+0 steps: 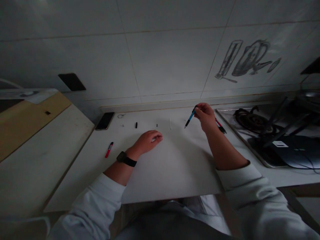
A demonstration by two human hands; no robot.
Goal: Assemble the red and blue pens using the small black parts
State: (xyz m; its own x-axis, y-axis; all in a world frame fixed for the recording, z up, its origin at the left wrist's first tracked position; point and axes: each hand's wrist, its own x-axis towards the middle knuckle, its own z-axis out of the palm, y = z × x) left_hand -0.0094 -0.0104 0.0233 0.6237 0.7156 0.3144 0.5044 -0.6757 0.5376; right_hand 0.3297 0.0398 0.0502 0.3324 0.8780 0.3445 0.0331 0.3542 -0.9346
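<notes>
My right hand [205, 116] is closed around the upper end of a blue pen [191, 117] with a black grip. The pen slants with its tip down and to the left, over the white tabletop [170, 173]. Resting on the table, my left hand [148, 141] has its fingers curled and thumb and fingertips close together; I see nothing in it. Beyond it lie a thin white stick [170, 123], a tiny black piece [157, 125], a short black cap-like piece [136, 125] and a very small bit [123, 125] too small to name.
A red marker [109, 150] with a black end lies at left, near a dark phone [105, 121] and a thin ring [121, 116]. Red and black pens [221, 127] are partly hidden behind my right wrist. Right stands a gas stove [252, 120] with a black router-like device [295, 150].
</notes>
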